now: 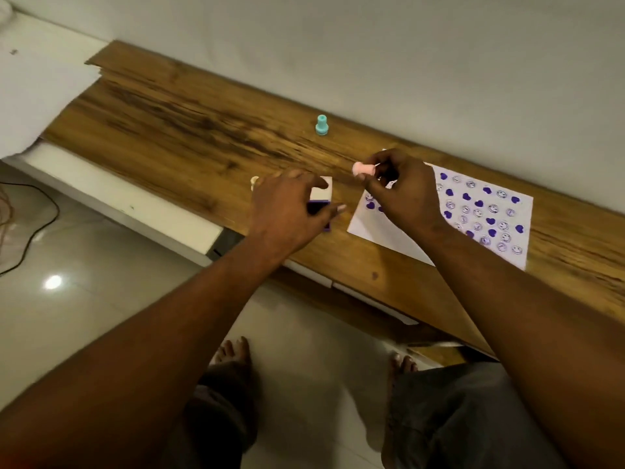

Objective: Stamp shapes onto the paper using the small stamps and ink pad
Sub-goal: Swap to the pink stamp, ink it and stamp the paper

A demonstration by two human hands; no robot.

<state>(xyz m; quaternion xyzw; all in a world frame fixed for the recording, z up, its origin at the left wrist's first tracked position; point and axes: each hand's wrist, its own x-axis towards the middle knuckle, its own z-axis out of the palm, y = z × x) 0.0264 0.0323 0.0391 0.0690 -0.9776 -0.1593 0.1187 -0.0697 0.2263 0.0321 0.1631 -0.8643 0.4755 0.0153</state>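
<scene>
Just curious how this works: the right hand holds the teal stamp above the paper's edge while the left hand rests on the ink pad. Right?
Not quite. In the head view the right hand holds a pink stamp; the teal stamp stands alone near the wall. The left hand does rest on the ink pad.

paper (399, 231): white sheet flat on the wood, covered in purple hearts and smiley prints | pink stamp (363, 169): tilted sideways above paper's left corner | ink pad (321, 198): open, purple, left of paper | teal stamp (321, 125): upright, beyond paper
</scene>
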